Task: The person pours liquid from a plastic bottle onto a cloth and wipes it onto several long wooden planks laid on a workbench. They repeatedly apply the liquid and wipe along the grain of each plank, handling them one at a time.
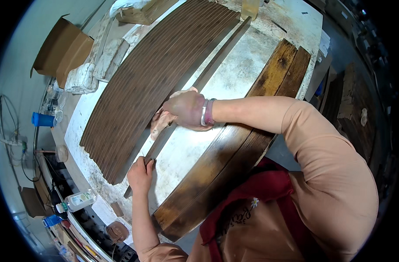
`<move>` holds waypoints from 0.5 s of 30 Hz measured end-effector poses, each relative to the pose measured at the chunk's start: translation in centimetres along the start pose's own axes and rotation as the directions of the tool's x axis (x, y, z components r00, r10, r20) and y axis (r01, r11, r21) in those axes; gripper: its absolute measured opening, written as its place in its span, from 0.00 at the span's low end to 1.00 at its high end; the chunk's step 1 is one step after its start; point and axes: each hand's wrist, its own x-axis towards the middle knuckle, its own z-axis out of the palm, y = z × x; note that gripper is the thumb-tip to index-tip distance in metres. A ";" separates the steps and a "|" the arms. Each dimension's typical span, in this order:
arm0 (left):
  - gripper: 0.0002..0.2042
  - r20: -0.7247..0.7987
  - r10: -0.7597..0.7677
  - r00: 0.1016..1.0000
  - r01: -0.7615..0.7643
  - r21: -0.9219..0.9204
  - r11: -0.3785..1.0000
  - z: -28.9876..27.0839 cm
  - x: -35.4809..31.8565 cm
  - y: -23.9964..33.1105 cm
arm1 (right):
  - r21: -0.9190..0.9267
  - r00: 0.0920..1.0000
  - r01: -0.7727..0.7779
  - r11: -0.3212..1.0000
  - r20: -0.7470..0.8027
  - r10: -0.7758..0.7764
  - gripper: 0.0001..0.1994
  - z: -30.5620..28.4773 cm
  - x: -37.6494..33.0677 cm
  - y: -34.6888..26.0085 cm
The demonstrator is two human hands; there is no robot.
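One dark strip (195, 83) lies by itself on the pale worktop (234, 74), running lengthwise from the near-left end toward the far end. The left hand (140, 174) rests on its near end, fingers curled down over the wood and pinning it flat. The right hand (186, 109) sits further along the same strip, closed over one brownish rag (162, 122) and pressing it against the wood; two bands circle that wrist.

Just left of the strip, a batch of like strips (151, 74) lies packed edge to edge; there are well over a dozen, too tight to count exactly. To the right, two broad brown planks (234, 153) lie side by side along the worktop's near edge.

At the far-left end stand two whitish blocks (94, 70), with one open carton (62, 48) behind them. Lower left, off the worktop, are one blue cup (43, 119) and one clear bottle (79, 200).
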 end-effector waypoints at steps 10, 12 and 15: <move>0.14 -0.008 -0.011 1.000 0.011 0.026 1.000 -0.3 0.3 0.7 | -0.005 0.976 0.069 0.998 -0.206 -0.068 0.18 -2.6 -0.3 8.1; 0.14 -0.003 -0.002 1.000 0.002 0.007 1.000 0.1 -0.2 0.6 | 0.199 0.989 -0.011 0.980 -0.145 0.041 0.18 -1.7 -1.1 3.0; 0.14 0.019 -0.009 1.000 0.009 0.017 1.000 0.3 0.1 -0.2 | 0.098 0.995 -0.056 0.994 -0.078 0.064 0.14 -2.7 -0.3 4.9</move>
